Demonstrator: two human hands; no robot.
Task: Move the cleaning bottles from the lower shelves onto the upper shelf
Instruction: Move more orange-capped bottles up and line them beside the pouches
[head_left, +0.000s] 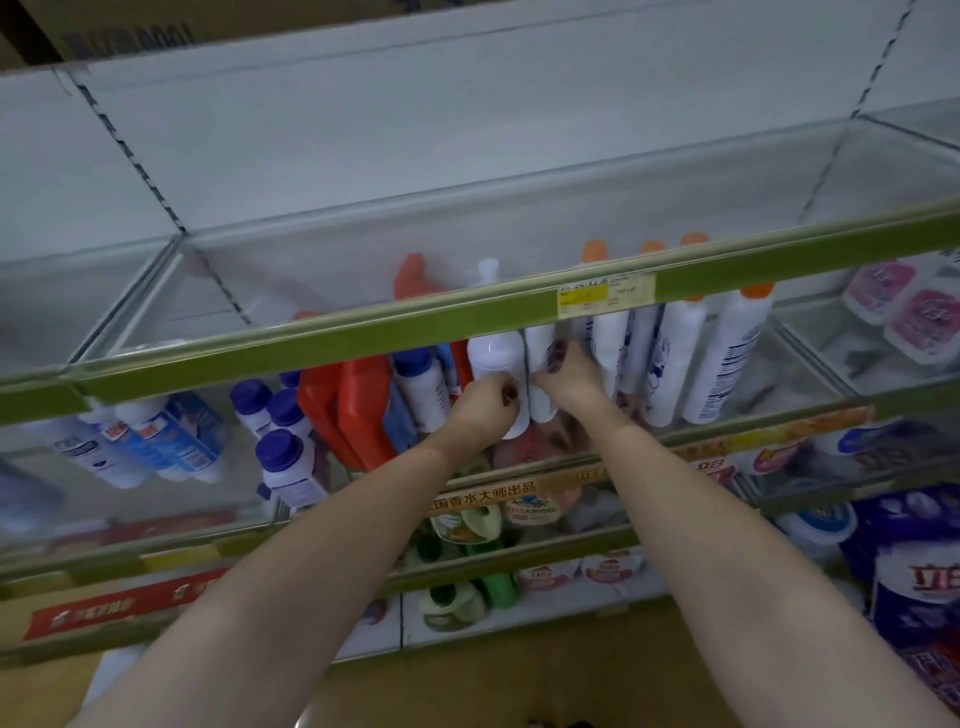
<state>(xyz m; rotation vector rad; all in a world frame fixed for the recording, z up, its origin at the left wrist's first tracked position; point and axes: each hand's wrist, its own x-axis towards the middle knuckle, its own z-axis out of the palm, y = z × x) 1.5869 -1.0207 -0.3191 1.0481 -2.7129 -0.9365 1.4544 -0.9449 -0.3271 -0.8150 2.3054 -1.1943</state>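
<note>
Now a smooth white plastic bottle is clasped by the left hand, fingers curled round its rounded body, while a slimmer white cylinder bottle is clamped by the right hand, just below the upper shelf's green rail.

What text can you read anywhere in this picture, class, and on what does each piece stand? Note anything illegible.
"国香水大师出品": orange strip on a lower shelf edge.
"立白": purple pack, lower right, cut off by the frame edge.
Yellow price tag on the green shelf rail: too blurred.
White bottles' labels: too small.
Red strip, lower left: blurred.
</note>
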